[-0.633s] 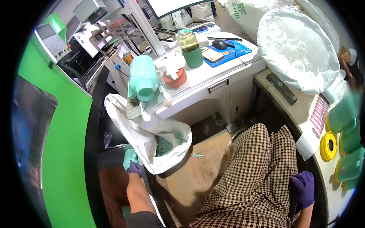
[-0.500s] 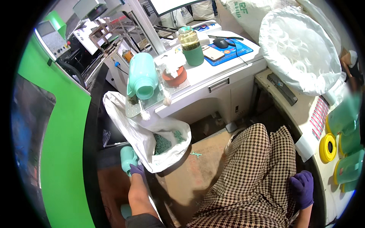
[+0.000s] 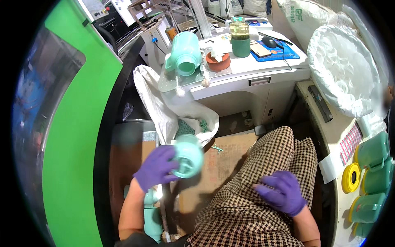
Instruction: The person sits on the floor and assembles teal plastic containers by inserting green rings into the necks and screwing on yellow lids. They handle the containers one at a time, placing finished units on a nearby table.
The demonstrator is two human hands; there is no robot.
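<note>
A green machine panel (image 3: 78, 136) fills the nine o'clock side, and a white tabletop (image 3: 263, 68) spans twelve o'clock, carrying a mint jug (image 3: 185, 53) on its side and a glass jar (image 3: 240, 36). A white sack (image 3: 164, 107) hangs from its edge, holding small green pieces. At three o'clock sits a big bag of clear rings (image 3: 343, 74), with green lidded tubs (image 3: 372, 164) below it. The left hand (image 3: 158, 168), in a purple glove, wraps its fingers around a mint plastic jug body (image 3: 188, 156) just below the sack, at seven o'clock. Its long axis seems to run toward the camera, open mouth facing up and to the right. The right hand (image 3: 284, 192) rests spread and empty on the checked lap (image 3: 263, 197), well apart at five o'clock, so the left is nearer.
</note>
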